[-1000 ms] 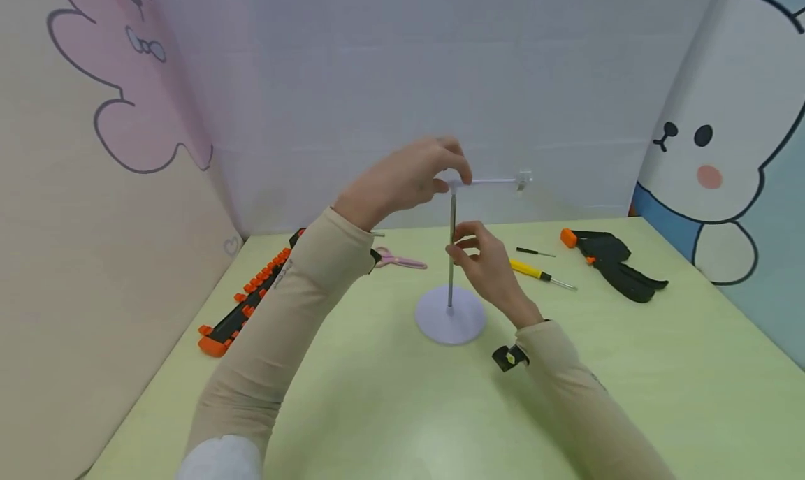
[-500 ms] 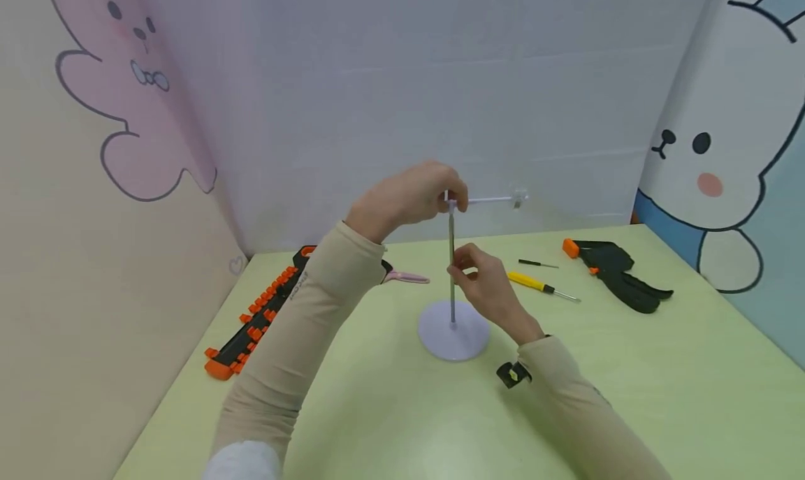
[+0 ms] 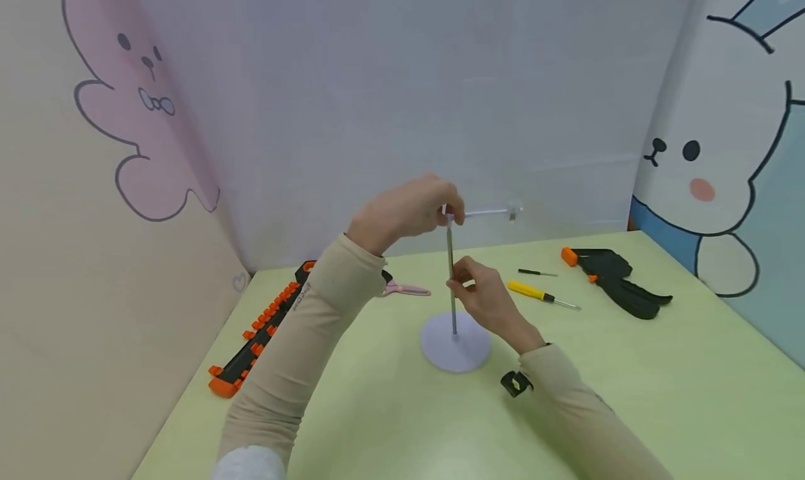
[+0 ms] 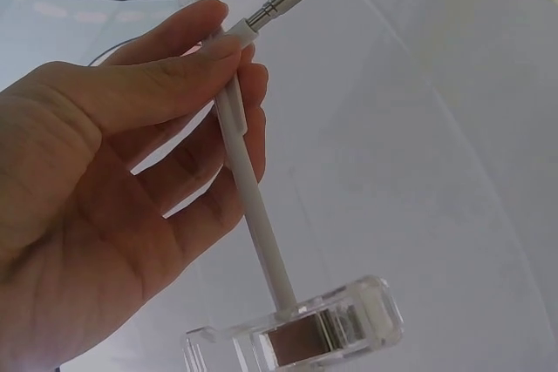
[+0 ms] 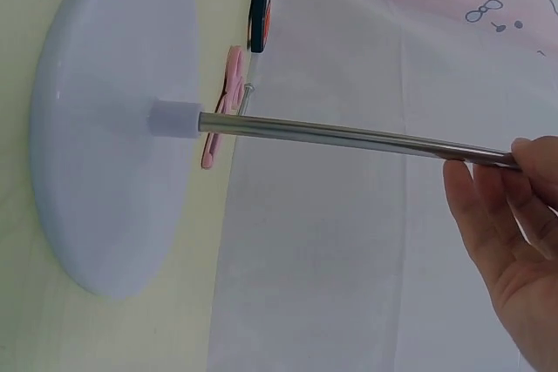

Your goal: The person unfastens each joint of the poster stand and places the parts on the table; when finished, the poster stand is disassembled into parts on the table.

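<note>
A small stand has a round white base [image 3: 440, 354], an upright silver metal pole [image 3: 450, 249] and a white crossbar [image 3: 486, 213] at its top. Clear plastic clips [image 4: 349, 324] sit at both ends of the crossbar. My left hand [image 3: 411, 211] pinches the crossbar between thumb and fingers, right at the joint where the pole's thin upper section meets it. Lower down, my right hand [image 3: 487, 295] holds the pole between thumb and fingertips, above the base. The base rests flat on the table; the left fingers partly cover the joint.
On the green table [image 3: 390, 424], a yellow screwdriver [image 3: 528, 291], a small black screwdriver [image 3: 534, 272] and a black clamp with orange tips [image 3: 619, 281] lie to the right. Pink scissors [image 3: 409, 291] and a black-and-orange rack [image 3: 270, 326] lie left, partly behind my left arm.
The head view has tilted upward, so everything sits lower in the picture. My left fingers, spread over the joint before, have closed in on it. The right hand keeps its hold on the pole.
</note>
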Available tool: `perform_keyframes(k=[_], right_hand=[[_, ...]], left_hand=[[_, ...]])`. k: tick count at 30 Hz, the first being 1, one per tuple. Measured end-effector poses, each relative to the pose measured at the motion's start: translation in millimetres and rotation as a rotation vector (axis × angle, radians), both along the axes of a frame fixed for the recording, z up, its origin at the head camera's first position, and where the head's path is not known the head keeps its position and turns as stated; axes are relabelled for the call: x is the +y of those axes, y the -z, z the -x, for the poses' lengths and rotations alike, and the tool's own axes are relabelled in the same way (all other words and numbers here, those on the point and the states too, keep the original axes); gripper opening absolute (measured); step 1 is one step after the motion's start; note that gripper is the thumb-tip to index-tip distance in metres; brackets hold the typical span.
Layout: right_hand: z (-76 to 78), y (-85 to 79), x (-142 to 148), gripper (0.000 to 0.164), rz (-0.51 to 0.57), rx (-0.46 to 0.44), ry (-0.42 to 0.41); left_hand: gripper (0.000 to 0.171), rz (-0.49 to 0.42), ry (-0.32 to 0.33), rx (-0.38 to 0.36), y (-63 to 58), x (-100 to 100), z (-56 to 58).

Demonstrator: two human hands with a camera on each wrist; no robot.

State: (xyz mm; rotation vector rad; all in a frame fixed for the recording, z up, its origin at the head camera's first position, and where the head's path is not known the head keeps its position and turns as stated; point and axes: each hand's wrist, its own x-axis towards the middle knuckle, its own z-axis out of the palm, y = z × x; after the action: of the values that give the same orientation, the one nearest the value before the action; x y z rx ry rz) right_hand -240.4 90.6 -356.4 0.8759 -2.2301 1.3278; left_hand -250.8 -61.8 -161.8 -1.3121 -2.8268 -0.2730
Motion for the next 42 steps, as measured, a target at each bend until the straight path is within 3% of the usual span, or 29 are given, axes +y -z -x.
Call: perform_keyframes(k=[12,21,24,30,42], right_hand=[[4.9,-4.0,-4,0.016,0.008,0.032,-0.022],[2.7,-3.4,8,0.015,0.03,0.023,-0.004],[-1.4,4.6,9,0.016,0.025,0.009,-0.01],[-3.0,8.4,13,0.016,0.022,0.021,-0.025],[-0.4,0.6,15,0.017,-0.039,0.008,0.001]], left_hand=[[0.022,0.008,0.027,0.021,-5.6,-3,2.5],[0.021,0.056,0.062,0.074,-13.2,16,2.5],[0.021,0.086,0.075,0.059,-9.8,19,1.2],[0.021,0.043,0.046,-0.007,-2.9,18,1.0],[0.017,0.017,0.067,0.004,-12.4,15,1.2]])
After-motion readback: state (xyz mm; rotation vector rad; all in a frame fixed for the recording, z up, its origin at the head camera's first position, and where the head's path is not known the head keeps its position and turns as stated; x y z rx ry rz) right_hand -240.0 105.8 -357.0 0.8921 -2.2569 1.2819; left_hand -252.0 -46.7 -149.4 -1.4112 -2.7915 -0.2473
